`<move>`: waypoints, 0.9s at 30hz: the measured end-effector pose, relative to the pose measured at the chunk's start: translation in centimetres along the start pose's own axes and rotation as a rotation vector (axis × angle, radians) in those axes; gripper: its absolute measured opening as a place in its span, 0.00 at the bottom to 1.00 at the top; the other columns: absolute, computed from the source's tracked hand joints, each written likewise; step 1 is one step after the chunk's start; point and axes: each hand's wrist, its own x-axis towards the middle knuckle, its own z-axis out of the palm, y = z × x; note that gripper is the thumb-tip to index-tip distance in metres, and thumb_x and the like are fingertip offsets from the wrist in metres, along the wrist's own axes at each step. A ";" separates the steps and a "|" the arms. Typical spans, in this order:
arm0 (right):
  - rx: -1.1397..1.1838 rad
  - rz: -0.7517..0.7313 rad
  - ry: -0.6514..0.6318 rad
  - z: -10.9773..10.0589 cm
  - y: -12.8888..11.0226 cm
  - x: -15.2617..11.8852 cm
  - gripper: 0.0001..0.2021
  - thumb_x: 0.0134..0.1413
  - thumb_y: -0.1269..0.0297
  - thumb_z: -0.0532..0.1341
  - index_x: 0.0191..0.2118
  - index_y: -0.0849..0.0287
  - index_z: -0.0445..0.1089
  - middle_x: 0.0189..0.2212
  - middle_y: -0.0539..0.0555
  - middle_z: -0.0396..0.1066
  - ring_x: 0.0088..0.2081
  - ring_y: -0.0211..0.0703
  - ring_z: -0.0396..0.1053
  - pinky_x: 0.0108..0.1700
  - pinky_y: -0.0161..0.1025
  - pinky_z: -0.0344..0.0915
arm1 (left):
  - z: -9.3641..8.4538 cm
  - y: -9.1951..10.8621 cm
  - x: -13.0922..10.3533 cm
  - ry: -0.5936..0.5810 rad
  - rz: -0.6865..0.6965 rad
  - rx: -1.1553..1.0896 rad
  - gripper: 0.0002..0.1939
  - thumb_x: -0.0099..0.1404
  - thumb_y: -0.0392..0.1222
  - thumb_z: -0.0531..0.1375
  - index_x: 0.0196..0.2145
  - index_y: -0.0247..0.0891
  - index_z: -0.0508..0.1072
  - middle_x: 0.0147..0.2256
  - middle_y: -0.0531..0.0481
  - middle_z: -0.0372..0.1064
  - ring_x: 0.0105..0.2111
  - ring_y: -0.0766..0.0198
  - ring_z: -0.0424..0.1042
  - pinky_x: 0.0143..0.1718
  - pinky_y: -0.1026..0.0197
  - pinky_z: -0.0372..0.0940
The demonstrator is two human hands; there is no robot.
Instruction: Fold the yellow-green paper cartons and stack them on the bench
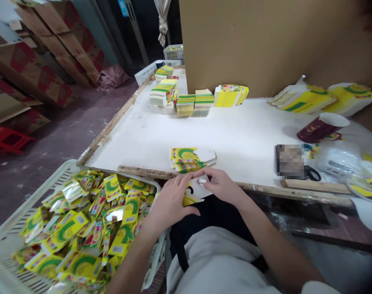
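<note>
Between my hands, at the table's front edge, is a yellow and white carton with a black curved mark on its white part. My left hand has its fingers on the carton's left side, the thumb stretched out below. My right hand pinches the carton's right side between thumb and bent fingers. Just beyond my fingers a small pile of flat yellow-green cartons lies on the white table. To the left, a white plastic crate holds many yellow cartons.
Carton stacks stand at the back of the table against a large cardboard sheet. At the right are a dark red cup, black-handled scissors and a clear plastic container. Cardboard boxes and a red stool stand left.
</note>
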 end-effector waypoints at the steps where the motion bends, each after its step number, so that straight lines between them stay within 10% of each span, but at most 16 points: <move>1: 0.064 -0.004 0.001 0.1 0.0 0.0 0.13 0.45 0.73 0.54 0.37 0.59 0.69 0.33 0.50 0.71 0.33 0.39 0.66 0.34 0.35 0.61 | 0.2 0.2 0.1 0.027 0.011 -0.058 0.41 0.46 0.49 0.66 0.56 0.45 0.54 0.50 0.42 0.61 0.50 0.48 0.60 0.50 0.48 0.56; 8: 0.596 -0.056 0.139 2.1 0.5 -0.3 0.23 0.44 0.65 0.61 0.49 0.53 0.59 0.36 0.52 0.67 0.36 0.40 0.67 0.37 0.37 0.65 | 0.9 0.2 0.4 0.322 -0.182 -0.254 0.34 0.48 0.44 0.65 0.52 0.44 0.57 0.42 0.47 0.66 0.33 0.58 0.69 0.36 0.59 0.62; 15: 0.803 0.092 0.204 6.2 0.9 -0.4 0.19 0.47 0.52 0.59 0.43 0.57 0.67 0.44 0.56 0.69 0.48 0.49 0.65 0.54 0.48 0.58 | 2.0 0.6 0.4 0.360 -0.167 -0.160 0.29 0.49 0.45 0.63 0.46 0.40 0.56 0.34 0.48 0.65 0.29 0.59 0.68 0.30 0.61 0.59; 27: 0.301 -0.124 -0.002 5.8 -0.2 -0.9 0.29 0.53 0.64 0.55 0.61 0.53 0.47 0.60 0.53 0.49 0.61 0.45 0.48 0.62 0.48 0.44 | 2.3 -0.3 0.4 0.170 -0.105 -0.311 0.15 0.49 0.34 0.58 0.34 0.41 0.59 0.30 0.51 0.62 0.27 0.62 0.65 0.27 0.63 0.57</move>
